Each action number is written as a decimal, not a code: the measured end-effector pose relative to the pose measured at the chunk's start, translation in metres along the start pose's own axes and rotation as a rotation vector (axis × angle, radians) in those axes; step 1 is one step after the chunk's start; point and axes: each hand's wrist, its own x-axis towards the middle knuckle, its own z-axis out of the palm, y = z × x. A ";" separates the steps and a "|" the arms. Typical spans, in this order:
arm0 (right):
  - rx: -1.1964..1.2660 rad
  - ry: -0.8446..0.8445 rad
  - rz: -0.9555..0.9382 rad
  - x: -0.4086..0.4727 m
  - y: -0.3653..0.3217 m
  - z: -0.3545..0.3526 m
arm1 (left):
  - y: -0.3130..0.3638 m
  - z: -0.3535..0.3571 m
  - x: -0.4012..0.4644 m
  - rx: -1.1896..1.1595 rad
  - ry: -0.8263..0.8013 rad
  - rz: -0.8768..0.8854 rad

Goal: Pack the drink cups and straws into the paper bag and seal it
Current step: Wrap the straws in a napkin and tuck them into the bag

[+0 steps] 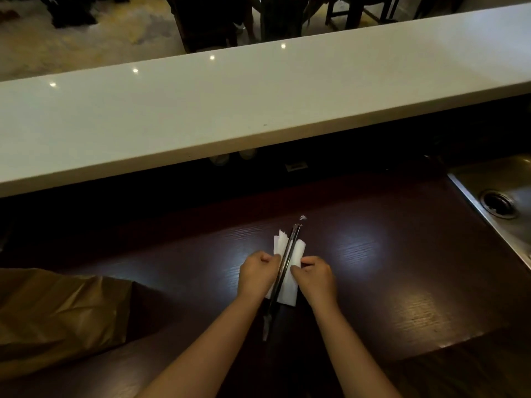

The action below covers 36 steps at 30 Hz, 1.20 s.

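Left hand (256,272) and right hand (315,276) each pinch an edge of the white napkin (288,282) around the wrapped straws (284,265) on the dark counter (388,254). Paper bag (57,314) lies flat at left, contents not visible.

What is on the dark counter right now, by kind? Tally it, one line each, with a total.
Paper bag: 1, lying on its side at the left.
Straws: 2 as far as I can tell, dark, lying together.
Napkin: 1, white, under the straws, its edges pinched by the left hand and right hand.
Drink cups: 0 in view.
Total: 4.
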 end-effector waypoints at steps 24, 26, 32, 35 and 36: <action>0.196 -0.081 -0.361 -0.025 -0.009 -0.001 | -0.005 -0.022 -0.011 -0.588 -0.179 -0.148; 0.177 -0.069 -0.411 -0.029 -0.016 0.000 | -0.004 -0.030 -0.017 -0.637 -0.205 -0.119; 0.289 -0.137 -0.405 -0.043 -0.044 0.005 | 0.001 -0.055 -0.028 -0.670 -0.072 -0.044; 0.317 -0.215 -0.406 -0.053 -0.059 0.008 | 0.000 -0.073 -0.036 -0.686 -0.055 -0.006; 0.335 -0.249 -0.409 -0.057 -0.064 0.008 | -0.003 -0.081 -0.038 -0.685 -0.044 0.002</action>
